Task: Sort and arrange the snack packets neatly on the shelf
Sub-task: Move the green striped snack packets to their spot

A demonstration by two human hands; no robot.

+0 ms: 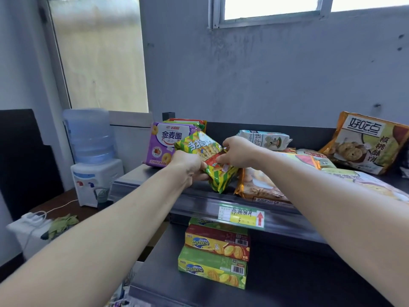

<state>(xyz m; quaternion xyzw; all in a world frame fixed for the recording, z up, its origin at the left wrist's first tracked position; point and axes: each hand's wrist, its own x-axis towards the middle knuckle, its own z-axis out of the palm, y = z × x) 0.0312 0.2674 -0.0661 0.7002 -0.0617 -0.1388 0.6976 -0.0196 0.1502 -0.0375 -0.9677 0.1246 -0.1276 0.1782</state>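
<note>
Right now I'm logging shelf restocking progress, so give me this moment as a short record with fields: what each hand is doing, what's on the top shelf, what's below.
left hand: left hand closed on the green-and-yellow striped packet, lower left edge
right hand: right hand in a closed grip on the same packet's right side
packet position: tilted, held above the top shelf front
left end of shelf: purple packet standing upright
right end: orange cookie bag leaning back
between: several packets lying loosely, overlapping
shelf below: stacked Zecheese boxes
</note>
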